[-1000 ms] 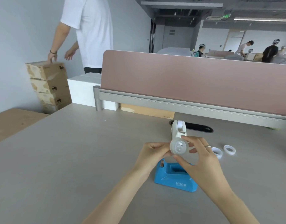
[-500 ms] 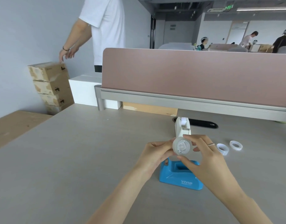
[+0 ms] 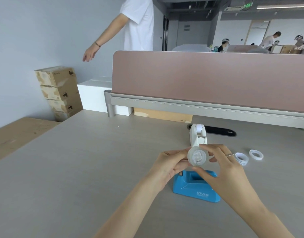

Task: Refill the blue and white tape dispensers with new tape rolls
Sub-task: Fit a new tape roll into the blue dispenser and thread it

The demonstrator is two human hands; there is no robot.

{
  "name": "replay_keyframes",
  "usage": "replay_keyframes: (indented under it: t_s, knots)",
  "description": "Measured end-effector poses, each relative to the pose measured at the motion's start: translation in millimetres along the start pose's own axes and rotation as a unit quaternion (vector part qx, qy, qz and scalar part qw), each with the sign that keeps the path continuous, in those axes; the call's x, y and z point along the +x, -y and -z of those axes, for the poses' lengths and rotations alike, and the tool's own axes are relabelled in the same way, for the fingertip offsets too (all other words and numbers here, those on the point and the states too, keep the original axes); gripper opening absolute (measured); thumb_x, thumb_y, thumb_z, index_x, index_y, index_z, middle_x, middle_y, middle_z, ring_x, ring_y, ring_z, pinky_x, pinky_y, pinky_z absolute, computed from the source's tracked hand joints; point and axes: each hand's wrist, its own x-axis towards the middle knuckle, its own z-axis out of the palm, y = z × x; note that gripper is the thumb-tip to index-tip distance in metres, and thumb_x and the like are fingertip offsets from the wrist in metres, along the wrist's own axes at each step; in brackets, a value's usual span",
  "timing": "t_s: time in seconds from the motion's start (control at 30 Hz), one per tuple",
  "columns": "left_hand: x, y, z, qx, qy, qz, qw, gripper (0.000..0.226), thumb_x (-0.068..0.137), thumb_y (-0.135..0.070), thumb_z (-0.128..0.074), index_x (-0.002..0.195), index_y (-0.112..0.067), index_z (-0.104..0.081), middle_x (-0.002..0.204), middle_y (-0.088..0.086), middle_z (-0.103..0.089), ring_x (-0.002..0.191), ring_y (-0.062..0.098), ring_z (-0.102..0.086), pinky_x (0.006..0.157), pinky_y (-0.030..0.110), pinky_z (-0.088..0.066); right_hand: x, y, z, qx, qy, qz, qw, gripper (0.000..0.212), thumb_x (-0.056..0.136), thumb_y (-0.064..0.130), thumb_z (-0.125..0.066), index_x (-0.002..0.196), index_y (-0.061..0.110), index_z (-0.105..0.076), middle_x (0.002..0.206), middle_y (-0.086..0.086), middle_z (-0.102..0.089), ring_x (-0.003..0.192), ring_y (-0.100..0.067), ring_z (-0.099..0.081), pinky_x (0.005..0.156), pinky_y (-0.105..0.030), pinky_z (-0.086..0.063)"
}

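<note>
Both my hands hold a clear tape roll with a white hub in its core, just above the blue tape dispenser. My left hand pinches the roll's left side; my right hand grips it between thumb and fingers from the right. The blue dispenser sits on the grey desk with its roll slot bare. Behind the roll stands the white tape dispenser with a white roll in it. Two tape rings lie flat on the desk to the right.
A pink desk divider on a grey rail runs along the desk's far edge, with a black cable slot before it. Stacked cardboard boxes and a white box stand at far left. A person in a white shirt stands behind.
My hands have kept the roll above the blue dispenser with hardly any movement. The person behind has lifted a hand off the boxes and stepped to the right.
</note>
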Motion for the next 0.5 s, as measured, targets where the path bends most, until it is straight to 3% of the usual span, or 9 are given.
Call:
replay_keyframes:
  t_s: [0.07,0.13,0.23,0.4,0.5]
  knots:
    - [-0.1,-0.6,1.3,0.007,0.013,-0.002,1.000,0.027,0.086,-0.012,-0.066,0.112,-0.005,-0.070,0.104,0.014,-0.075,0.094,0.017,-0.073,0.084,0.022,-0.057,-0.3,-1.1,-0.2,-0.004,-0.002,0.000,1.000,0.049,0.068,0.028,-0.078,0.112,0.017,-0.062,0.105,0.008,-0.055,0.085,-0.003,-0.048,0.081,0.002,-0.036]
    - [-0.4,-1.8,3.0,0.012,0.026,-0.003,1.000,0.025,0.086,-0.012,-0.065,0.110,-0.006,-0.071,0.104,0.013,-0.075,0.096,0.019,-0.072,0.088,0.025,-0.056,-0.3,-0.1,-0.2,0.000,-0.006,0.006,1.000,0.048,0.070,0.039,-0.069,0.112,0.016,-0.062,0.105,0.007,-0.056,0.082,-0.005,-0.049,0.082,0.002,-0.035]
    - [-0.1,-2.1,5.0,0.011,0.030,-0.003,0.999,0.023,0.087,-0.011,-0.064,0.108,-0.007,-0.072,0.102,0.012,-0.075,0.095,0.018,-0.073,0.088,0.025,-0.057,-0.4,1.6,-1.8,-0.008,-0.006,0.017,1.000,0.051,0.069,0.041,-0.063,0.112,0.014,-0.062,0.105,0.003,-0.058,0.079,-0.009,-0.053,0.084,-0.005,-0.036]
    - [-0.2,-1.4,5.1,0.003,0.030,0.003,1.000,0.021,0.088,-0.009,-0.062,0.106,-0.007,-0.072,0.099,0.011,-0.076,0.092,0.018,-0.073,0.086,0.025,-0.057,-1.2,-2.1,-3.4,-0.028,-0.008,0.031,0.999,0.051,0.065,0.024,-0.080,0.112,0.014,-0.061,0.106,-0.001,-0.061,0.086,-0.008,-0.054,0.076,-0.008,-0.043]
    - [0.3,-4.5,7.6,-0.012,0.035,0.014,0.999,0.021,0.089,-0.007,-0.060,0.106,-0.004,-0.072,0.099,0.013,-0.076,0.090,0.020,-0.074,0.082,0.025,-0.059,-0.2,-1.4,-3.6,-0.006,-0.019,0.045,0.999,0.048,0.069,0.030,-0.073,0.113,0.018,-0.058,0.107,0.008,-0.054,0.090,0.001,-0.047,0.088,-0.013,-0.037]
